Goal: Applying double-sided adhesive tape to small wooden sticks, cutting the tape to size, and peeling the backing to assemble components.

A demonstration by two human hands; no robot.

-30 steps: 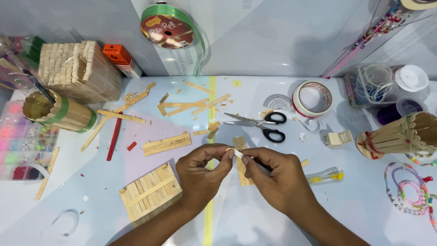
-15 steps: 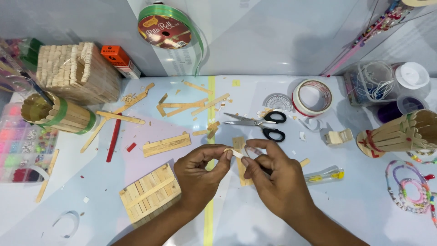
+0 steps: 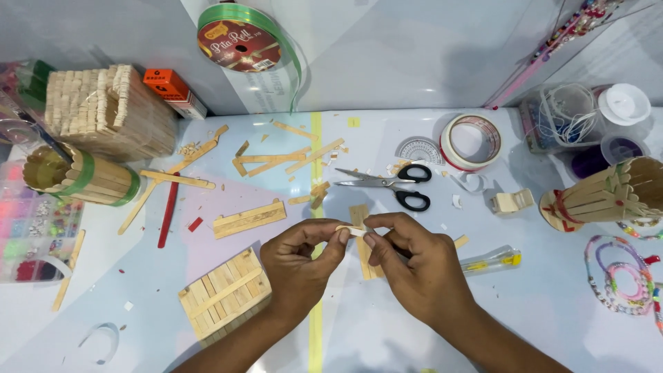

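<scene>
Both my hands meet over the middle of the pale table. My left hand and my right hand pinch the two ends of a small pale piece of tape or stick between thumbs and forefingers. Just under the hands lie short wooden craft sticks. A flat panel of glued sticks lies to the left of my left hand. Black-handled scissors lie shut just beyond the hands.
A tape roll, a green ribbon spool, stick-built boxes and cylinders ring the work area. Loose sticks, a glue tube, bead bracelets and a bead tray lie around.
The hands have stayed in place over the table centre. The fingers have shifted slightly on the small piece, drawing it a bit more level between them.
</scene>
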